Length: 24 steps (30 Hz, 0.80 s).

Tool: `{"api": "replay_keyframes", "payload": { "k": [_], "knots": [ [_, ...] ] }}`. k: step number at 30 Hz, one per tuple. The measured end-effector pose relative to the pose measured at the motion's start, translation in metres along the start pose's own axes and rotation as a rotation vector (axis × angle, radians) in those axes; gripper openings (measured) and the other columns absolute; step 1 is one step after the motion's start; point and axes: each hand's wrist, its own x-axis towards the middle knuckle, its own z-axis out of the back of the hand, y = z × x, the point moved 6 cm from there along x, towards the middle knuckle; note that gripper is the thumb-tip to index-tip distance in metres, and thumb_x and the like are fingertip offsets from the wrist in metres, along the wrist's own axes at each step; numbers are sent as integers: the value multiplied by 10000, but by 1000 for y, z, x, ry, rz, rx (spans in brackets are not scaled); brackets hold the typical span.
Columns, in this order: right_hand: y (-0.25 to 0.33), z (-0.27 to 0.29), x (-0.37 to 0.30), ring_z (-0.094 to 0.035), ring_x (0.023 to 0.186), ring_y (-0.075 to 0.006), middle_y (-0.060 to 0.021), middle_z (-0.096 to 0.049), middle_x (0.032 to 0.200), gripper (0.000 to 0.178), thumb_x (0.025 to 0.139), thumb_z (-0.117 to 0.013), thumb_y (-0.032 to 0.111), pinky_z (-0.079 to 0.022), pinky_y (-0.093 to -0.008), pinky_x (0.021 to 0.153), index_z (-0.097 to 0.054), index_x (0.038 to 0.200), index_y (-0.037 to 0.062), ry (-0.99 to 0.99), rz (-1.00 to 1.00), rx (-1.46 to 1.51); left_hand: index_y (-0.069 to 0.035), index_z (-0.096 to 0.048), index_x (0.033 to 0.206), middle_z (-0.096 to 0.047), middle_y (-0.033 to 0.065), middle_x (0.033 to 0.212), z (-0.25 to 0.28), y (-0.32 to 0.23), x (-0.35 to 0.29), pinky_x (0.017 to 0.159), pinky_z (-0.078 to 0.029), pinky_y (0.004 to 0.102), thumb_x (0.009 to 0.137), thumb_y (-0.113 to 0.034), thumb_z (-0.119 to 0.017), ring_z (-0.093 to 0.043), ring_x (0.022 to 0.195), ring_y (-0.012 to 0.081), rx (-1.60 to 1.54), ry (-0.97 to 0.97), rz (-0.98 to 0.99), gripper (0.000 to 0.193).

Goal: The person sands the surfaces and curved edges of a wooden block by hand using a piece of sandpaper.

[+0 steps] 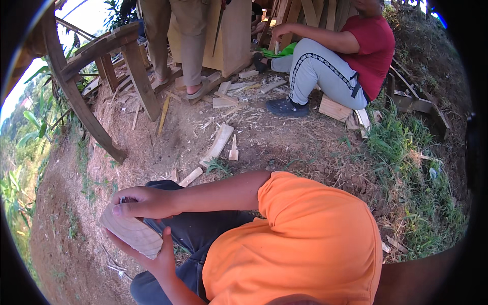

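Observation:
A pale wooden block [134,233] with curved grain on its face is tilted between my two hands, above my bent legs. From below, my left hand [158,254] closes round it, thumb up along the near edge. My right hand [145,201] is closed at the block's upper edge, its thumb against the face. Between that thumb and the fingers shows a small dark and silvery thing, too covered to name. My orange sleeve and torso fill the lower middle.
Offcuts [218,145] and shavings litter the soil ahead. A curved wooden frame [91,122] stands at the left. One person [185,46] stands by large boards [236,38]; another in a red shirt [371,46] sits at the right. Grass [406,168] grows along the right.

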Motion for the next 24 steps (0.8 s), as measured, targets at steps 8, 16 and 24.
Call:
{"api": "replay_keyframes", "payload": {
  "k": [8, 16, 24],
  "knots": [
    [-28, 29, -3, -559, 778, -22, 23, -615, 965, 607, 889, -778, 464, -424, -175, 495, -581, 1285, 49, 161, -197, -63, 94, -244, 1552, -506, 252, 1461, 1, 34, -23, 1127, -418, 419, 726, -136, -869, -522, 1361, 322, 166, 88, 219, 1060],
    [-52, 22, -14, -487, 571, -3, 16, -667, 880, 611, 895, -735, 537, -336, -172, 428, -617, 1274, 73, 139, -259, -145, 64, -302, 1560, -554, 208, 1454, 15, 36, -37, 1099, -445, 386, 759, -108, -838, -564, 1337, 288, 160, 39, 13, 979],
    [-22, 53, 23, -526, 609, -42, -11, -611, 926, 539, 1046, -495, 517, -364, -172, 440, -567, 1266, 30, -18, -72, -226, 51, -411, 1509, -550, 209, 1464, 10, 38, -3, 1117, -433, 405, 751, -95, -811, -558, 1348, 307, 305, -14, -30, 870]
  ]
}}
